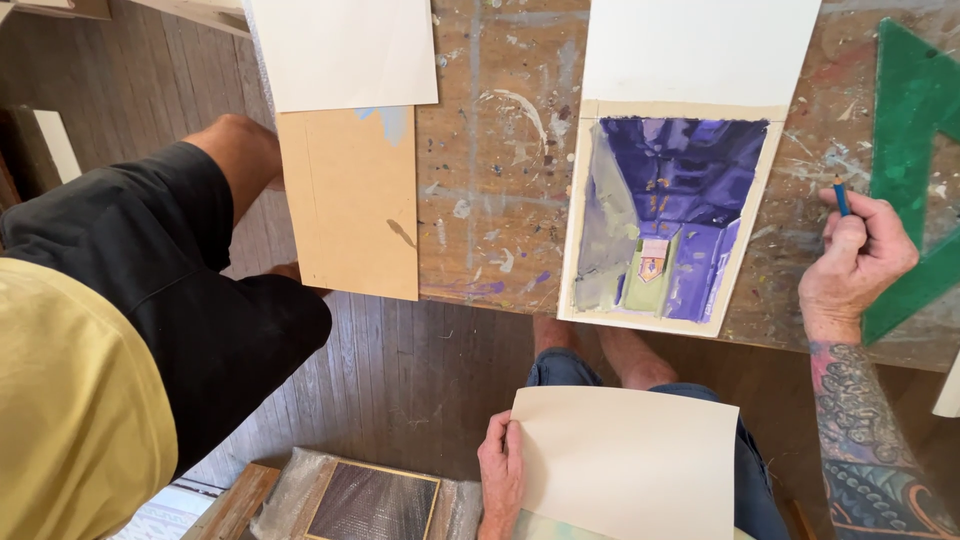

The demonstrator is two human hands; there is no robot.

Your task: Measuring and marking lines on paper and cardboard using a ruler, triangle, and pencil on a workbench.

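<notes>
Down at the lap, the left hand [500, 470] pinches the left edge of a blank cream sheet of paper [625, 460] resting over the knees; it looks light and floppy, easily creased, best taken at an edge with flat fingers. Meanwhile the right hand [855, 260] is closed around a short blue pencil [840, 195] above the paint-spattered wooden tabletop [490, 160], just beside a green plastic set square [915, 150]. Between them lies a purple painting on pale card [670, 225]. Another person in black shorts [180, 290] stands at left.

green triangle [915, 150] cut off at right edge, blue pencil [841, 197] mostly hidden in right hand [858, 262]
</notes>
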